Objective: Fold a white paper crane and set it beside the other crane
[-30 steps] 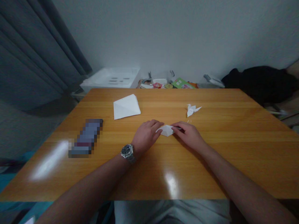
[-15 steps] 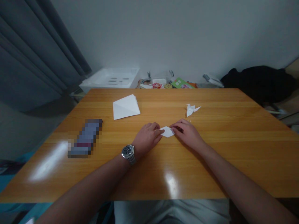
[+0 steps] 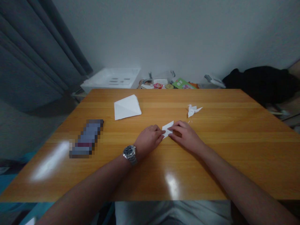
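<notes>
The small folded white paper (image 3: 167,126) is right at the centre of the wooden table (image 3: 150,175), tilted, one corner aimed at the far side, caught between both hands! The left hand (image 3: 147,137) pins its left edge, thumb and fingers drawn in narrow; the right hand (image 3: 187,135) has the right edge, fingertips close together on the paper. How hard they press, I can't tell. It looks like a folding step, edges being lined up or creased, and the next move seems to call for a firm left hold and a precise right fingertip.

Outward now: just beyond the right hand, tiny paper scraps (image 3: 190,121), and farther off a finished paper crane (image 3: 192,110). Far left, a stack of white paper (image 3: 127,107); nearer and left of it, a blurred-out phone (image 3: 86,137). A metal wristwatch (image 3: 129,152) rings the left wrist. Nothing crowds the paper; only the fingers themselves cover its creases.
</notes>
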{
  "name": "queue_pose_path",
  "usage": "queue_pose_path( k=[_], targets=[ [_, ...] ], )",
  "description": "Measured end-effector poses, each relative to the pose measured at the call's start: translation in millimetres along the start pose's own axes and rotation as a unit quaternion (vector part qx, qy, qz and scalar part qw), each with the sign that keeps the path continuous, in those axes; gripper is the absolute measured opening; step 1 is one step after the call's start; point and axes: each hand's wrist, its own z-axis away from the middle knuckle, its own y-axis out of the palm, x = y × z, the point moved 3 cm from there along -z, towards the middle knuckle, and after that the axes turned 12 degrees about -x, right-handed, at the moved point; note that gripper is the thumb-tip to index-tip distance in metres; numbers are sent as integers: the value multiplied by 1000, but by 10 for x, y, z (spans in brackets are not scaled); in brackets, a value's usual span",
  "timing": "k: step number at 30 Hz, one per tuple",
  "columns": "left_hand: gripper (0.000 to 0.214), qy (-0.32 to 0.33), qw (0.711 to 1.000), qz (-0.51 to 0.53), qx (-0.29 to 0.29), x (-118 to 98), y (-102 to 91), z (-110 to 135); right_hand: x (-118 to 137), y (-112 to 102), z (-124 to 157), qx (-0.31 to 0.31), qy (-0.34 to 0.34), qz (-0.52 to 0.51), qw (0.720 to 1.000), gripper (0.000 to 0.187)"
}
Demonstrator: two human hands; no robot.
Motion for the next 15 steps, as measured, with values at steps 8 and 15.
queue_pose_path(
  k=[8, 15],
  targets=[
    [44, 7, 999, 1, -44, 3, -36, 4, 14, 1, -17, 2, 6, -16, 1000, 19],
    [43, 17, 999, 10, -43, 15, -4, 17, 3, 5, -14, 14, -3, -23, 1000, 23]
  ],
)
